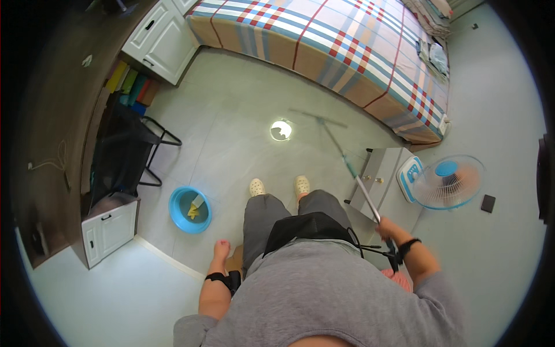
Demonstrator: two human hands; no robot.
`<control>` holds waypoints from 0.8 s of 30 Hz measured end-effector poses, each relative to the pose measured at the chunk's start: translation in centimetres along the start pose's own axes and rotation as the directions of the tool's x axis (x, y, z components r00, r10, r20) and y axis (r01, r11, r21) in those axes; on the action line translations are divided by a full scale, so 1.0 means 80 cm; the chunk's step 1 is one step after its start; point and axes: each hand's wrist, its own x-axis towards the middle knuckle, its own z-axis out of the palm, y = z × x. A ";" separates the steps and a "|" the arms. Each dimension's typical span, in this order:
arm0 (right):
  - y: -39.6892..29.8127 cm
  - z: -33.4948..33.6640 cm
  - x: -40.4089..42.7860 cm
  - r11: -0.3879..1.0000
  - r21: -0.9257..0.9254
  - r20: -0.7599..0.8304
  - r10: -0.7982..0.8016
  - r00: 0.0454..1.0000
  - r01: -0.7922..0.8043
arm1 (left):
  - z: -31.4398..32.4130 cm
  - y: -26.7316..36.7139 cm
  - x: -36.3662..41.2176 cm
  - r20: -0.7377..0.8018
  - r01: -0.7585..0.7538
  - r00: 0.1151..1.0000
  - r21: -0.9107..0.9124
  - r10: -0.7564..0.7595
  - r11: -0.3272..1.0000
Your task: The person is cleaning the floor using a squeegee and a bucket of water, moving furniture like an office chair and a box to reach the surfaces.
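My right hand [389, 230] is closed around the metal handle [367, 197] of a long-handled floor squeegee. Its thin, wide head [320, 118] lies on the tiled floor between my feet and the bed, slightly blurred. My left hand [222, 248] hangs beside my left thigh with its fingers curled, and I see nothing in it. In front of that hand stands a light-blue plastic basin [177, 212]. A yellow cloth [193, 211] and a pale, block-like piece [198, 201] lie inside the basin.
A bed with a plaid cover [321, 47] stands ahead. To the right, a grey bedside cabinet [368, 173] carries a blue-and-white electric fan [446, 169]. Leftward are a black mesh chair [125, 143], a dark wooden desk [56, 108] and white cabinets [167, 43]. Glare [281, 130] marks the tiles.
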 end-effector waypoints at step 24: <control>-0.029 -0.004 -0.117 0.934 0.331 -0.356 0.252 0.900 -0.131 | -0.106 0.156 0.158 0.122 0.035 0.992 -0.125 -0.020 0.991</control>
